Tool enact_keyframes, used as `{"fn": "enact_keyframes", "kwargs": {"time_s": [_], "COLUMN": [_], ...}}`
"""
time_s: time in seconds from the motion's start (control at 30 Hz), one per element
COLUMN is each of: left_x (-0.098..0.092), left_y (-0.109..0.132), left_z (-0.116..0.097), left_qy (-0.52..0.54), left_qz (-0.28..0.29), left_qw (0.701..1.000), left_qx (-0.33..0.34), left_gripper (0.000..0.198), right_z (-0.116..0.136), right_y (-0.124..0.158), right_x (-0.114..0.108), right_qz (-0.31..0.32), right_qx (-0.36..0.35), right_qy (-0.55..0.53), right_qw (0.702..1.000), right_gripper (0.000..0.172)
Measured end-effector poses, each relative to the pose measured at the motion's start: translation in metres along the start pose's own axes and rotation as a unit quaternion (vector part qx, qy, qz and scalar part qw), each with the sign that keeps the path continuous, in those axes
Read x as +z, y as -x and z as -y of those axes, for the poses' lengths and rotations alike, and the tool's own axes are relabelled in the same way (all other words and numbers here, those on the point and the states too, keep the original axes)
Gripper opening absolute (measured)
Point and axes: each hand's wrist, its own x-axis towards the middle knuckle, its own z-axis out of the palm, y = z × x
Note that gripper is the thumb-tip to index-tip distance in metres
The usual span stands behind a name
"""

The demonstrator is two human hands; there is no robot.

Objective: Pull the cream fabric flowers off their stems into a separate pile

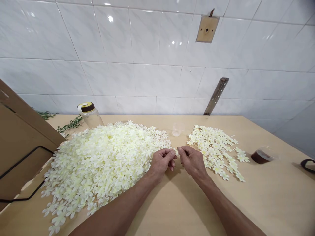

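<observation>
Creamy white tinged with yellow in the flower heap (105, 160) and smaller flower pile (213, 144). Brown and yellow on the bottle cap (86, 107), faint grey marbling over white wall tiles (145, 39).

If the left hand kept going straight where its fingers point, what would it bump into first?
Beyond the flower at its fingertips, the left hand would probably bump the right hand, just across a narrow gap. Depth there is hard to judge.

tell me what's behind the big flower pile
Behind the pile, a bottle and green stems show, with the tiled wall beyond. It hides the bottle's base and anything low there.
</observation>
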Motion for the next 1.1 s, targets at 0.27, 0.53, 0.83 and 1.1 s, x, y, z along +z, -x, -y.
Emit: {"fn": "enact_keyframes", "kwargs": {"time_s": [0.27,0.53,0.83,1.1], "left_x": [0.002,0.0,-0.002,-0.002], "left_y": [-0.001,-0.003,-0.005,-0.003], "left_z": [0.003,0.002,-0.001,-0.004], "left_qy": [-0.012,0.026,0.065,0.071], "left_qz": [-0.012,-0.013,0.013,0.014], "left_qw": [1.0,1.0,0.998,0.997], "left_qx": [0.015,0.008,-0.003,-0.027], "left_gripper": [0.034,0.034,0.037,0.035], "right_z": [0.0,-0.003,0.0,-0.001], "right_y": [0.001,-0.001,-0.004,-0.003], "right_x": [0.007,0.005,-0.003,-0.003], "right_qz": [-0.014,0.071,0.086,0.036], "right_qx": [0.076,0.067,0.07,0.044], "right_qy": [-0.061,-0.206,-0.191,-0.146], "right_qw": [0.995,0.974,0.975,0.988], "right_gripper": [0.04,0.039,0.035,0.027]}}
